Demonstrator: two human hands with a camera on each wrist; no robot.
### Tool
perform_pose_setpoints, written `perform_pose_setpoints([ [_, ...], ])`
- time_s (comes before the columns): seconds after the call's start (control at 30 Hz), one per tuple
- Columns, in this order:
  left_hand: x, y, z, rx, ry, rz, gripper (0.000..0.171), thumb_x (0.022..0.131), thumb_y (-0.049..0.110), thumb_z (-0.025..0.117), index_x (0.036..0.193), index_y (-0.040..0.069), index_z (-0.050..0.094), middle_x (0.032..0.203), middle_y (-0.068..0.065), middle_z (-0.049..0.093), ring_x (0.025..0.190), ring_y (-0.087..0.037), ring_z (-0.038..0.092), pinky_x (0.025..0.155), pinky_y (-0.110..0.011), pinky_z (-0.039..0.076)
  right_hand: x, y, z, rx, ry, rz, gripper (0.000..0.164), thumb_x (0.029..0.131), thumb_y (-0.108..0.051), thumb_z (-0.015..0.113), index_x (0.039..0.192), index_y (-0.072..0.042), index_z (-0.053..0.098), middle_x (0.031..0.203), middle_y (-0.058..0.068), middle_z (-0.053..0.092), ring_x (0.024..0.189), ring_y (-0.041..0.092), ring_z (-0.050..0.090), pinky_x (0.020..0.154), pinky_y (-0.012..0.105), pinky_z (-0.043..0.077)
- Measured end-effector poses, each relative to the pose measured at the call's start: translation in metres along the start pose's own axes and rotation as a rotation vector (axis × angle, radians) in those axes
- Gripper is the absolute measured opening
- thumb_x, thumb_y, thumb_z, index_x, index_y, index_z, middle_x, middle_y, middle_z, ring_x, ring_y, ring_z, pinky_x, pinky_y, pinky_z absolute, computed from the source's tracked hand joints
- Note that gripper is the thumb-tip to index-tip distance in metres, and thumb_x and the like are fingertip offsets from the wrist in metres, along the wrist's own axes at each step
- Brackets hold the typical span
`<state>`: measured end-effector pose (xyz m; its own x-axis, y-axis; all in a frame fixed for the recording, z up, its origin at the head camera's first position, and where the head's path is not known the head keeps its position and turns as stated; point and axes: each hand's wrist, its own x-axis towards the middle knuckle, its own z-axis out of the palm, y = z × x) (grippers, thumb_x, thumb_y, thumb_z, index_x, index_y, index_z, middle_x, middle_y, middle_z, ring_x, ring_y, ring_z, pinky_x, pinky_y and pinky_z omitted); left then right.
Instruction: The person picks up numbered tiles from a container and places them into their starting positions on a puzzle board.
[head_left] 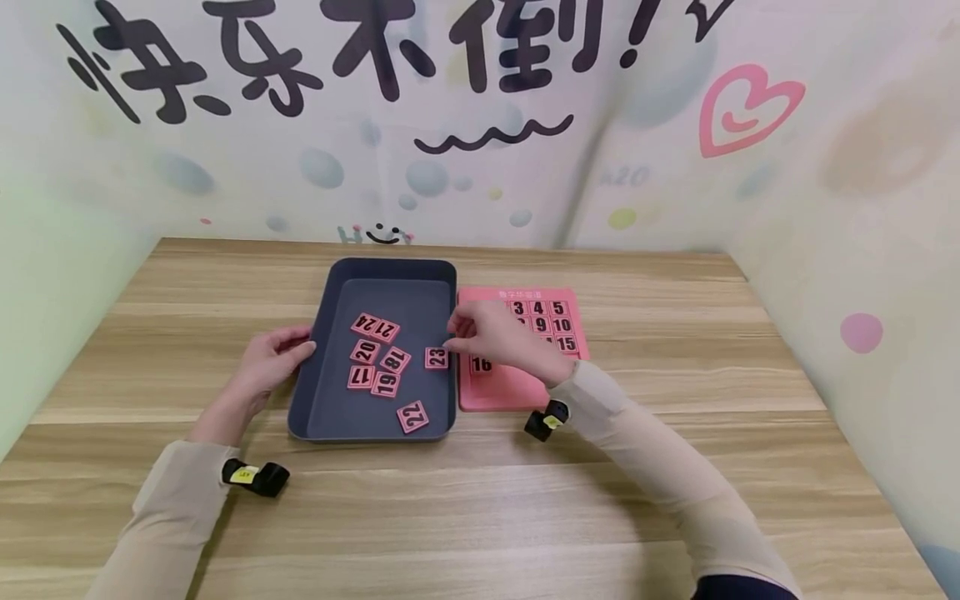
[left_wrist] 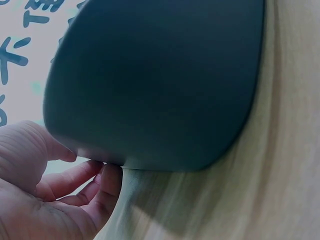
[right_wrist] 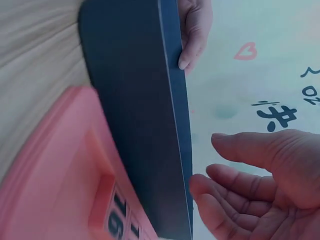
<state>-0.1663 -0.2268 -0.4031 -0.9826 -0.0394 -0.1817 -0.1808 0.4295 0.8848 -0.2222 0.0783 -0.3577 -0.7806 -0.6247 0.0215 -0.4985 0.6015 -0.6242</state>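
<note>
My left hand (head_left: 270,360) holds the dark blue-grey tray (head_left: 397,268) by its left side, thumb on the rim and fingers against the outer wall; the left wrist view shows this hand (left_wrist: 65,195) close up. Several pink number tiles lie loose in the tray, among them 22 (head_left: 412,417), 19 (head_left: 386,384) and 20 (head_left: 364,352). Over the tray's right rim hovers my right hand (head_left: 498,337), just above tile 23 (head_left: 436,358). In the right wrist view that hand (right_wrist: 255,185) has thumb and fingers apart, holding nothing.
A pink number board (head_left: 502,396) lies against the tray's right side, partly covered by my right hand. Its upper rows hold numbered tiles, with tile 16 (head_left: 482,365) below. The wood-grain table (head_left: 480,517) ends at a printed wall (head_left: 465,200) behind.
</note>
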Motion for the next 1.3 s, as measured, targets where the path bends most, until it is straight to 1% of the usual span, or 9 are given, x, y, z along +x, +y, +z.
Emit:
perform_pose_setpoints([
  [0.17, 0.0, 0.0, 0.0, 0.001, -0.004, -0.003, 0.047, 0.098, 0.014, 0.048, 0.135, -0.013, 0.039, 0.129, -0.031, 0.046, 0.082, 0.008, 0.046, 0.073, -0.008, 0.043, 0.011, -0.008, 0.01, 0.045, -0.013, -0.012, 0.02, 0.082, -0.011, 0.073, 0.094, 0.002, 0.065, 0.086, 0.008, 0.065, 0.077, 0.015, 0.061, 0.069, 0.02, 0.05],
  [0.37, 0.0, 0.001, 0.0, 0.015, -0.002, -0.009, 0.047, 0.097, 0.015, 0.048, 0.135, -0.012, 0.039, 0.129, -0.03, 0.046, 0.084, 0.004, 0.046, 0.072, -0.008, 0.042, 0.021, -0.017, 0.022, 0.092, -0.037, -0.024, 0.02, 0.081, -0.009, 0.073, 0.095, 0.003, 0.065, 0.086, 0.008, 0.065, 0.077, 0.015, 0.061, 0.067, 0.019, 0.05],
  [0.53, 0.0, 0.002, 0.0, 0.022, 0.001, -0.011, 0.047, 0.098, 0.016, 0.048, 0.135, -0.012, 0.04, 0.129, -0.03, 0.047, 0.086, 0.003, 0.047, 0.072, -0.009, 0.042, 0.028, -0.024, 0.03, 0.071, -0.06, -0.052, 0.018, 0.081, -0.009, 0.073, 0.096, 0.001, 0.066, 0.088, 0.008, 0.065, 0.077, 0.013, 0.061, 0.066, 0.017, 0.049],
  [0.6, 0.0, 0.003, -0.001, 0.026, 0.001, -0.009, 0.047, 0.098, 0.016, 0.048, 0.135, -0.012, 0.04, 0.13, -0.029, 0.047, 0.086, 0.003, 0.047, 0.072, -0.008, 0.042, 0.031, -0.027, 0.033, 0.066, -0.07, -0.064, 0.018, 0.082, -0.009, 0.072, 0.096, 0.0, 0.066, 0.088, 0.008, 0.066, 0.076, 0.013, 0.061, 0.063, 0.017, 0.049],
  [0.77, 0.001, 0.003, -0.001, 0.035, 0.004, 0.0, 0.046, 0.097, 0.015, 0.049, 0.134, -0.012, 0.041, 0.13, -0.03, 0.047, 0.086, 0.004, 0.047, 0.073, -0.008, 0.041, 0.037, -0.035, 0.042, 0.064, -0.094, -0.113, 0.019, 0.081, -0.01, 0.073, 0.096, 0.0, 0.068, 0.089, 0.009, 0.067, 0.076, 0.013, 0.061, 0.064, 0.015, 0.048],
  [0.83, 0.001, 0.003, -0.001, 0.035, 0.004, -0.002, 0.046, 0.097, 0.015, 0.049, 0.134, -0.012, 0.041, 0.13, -0.03, 0.047, 0.087, 0.003, 0.047, 0.073, -0.008, 0.041, 0.038, -0.039, 0.046, 0.064, -0.106, -0.128, 0.019, 0.081, -0.01, 0.073, 0.097, 0.0, 0.068, 0.09, 0.009, 0.067, 0.077, 0.012, 0.06, 0.066, 0.014, 0.047],
  [0.97, 0.0, 0.003, -0.001, 0.031, 0.0, -0.009, 0.047, 0.098, 0.016, 0.049, 0.135, -0.011, 0.04, 0.13, -0.03, 0.047, 0.089, 0.0, 0.047, 0.073, -0.009, 0.041, 0.041, -0.045, 0.054, 0.039, -0.143, -0.136, 0.021, 0.083, -0.012, 0.072, 0.101, -0.002, 0.069, 0.093, 0.007, 0.068, 0.076, 0.009, 0.059, 0.067, 0.013, 0.046],
  [1.17, -0.001, 0.003, -0.001, 0.009, -0.001, 0.0, 0.047, 0.097, 0.015, 0.048, 0.134, -0.012, 0.04, 0.129, -0.031, 0.047, 0.083, 0.006, 0.047, 0.072, -0.009, 0.042, 0.044, -0.048, 0.067, -0.035, -0.181, -0.134, 0.023, 0.085, -0.014, 0.07, 0.107, -0.007, 0.07, 0.094, 0.003, 0.068, 0.074, 0.007, 0.056, 0.063, 0.014, 0.043],
  [1.3, -0.001, 0.002, -0.001, 0.002, 0.001, 0.012, 0.046, 0.097, 0.013, 0.048, 0.134, -0.014, 0.04, 0.128, -0.031, 0.047, 0.081, 0.008, 0.047, 0.072, -0.008, 0.042, 0.046, -0.047, 0.074, -0.045, -0.194, -0.14, 0.025, 0.083, -0.014, 0.072, 0.108, -0.008, 0.07, 0.094, 0.001, 0.068, 0.073, 0.007, 0.054, 0.062, 0.014, 0.042],
])
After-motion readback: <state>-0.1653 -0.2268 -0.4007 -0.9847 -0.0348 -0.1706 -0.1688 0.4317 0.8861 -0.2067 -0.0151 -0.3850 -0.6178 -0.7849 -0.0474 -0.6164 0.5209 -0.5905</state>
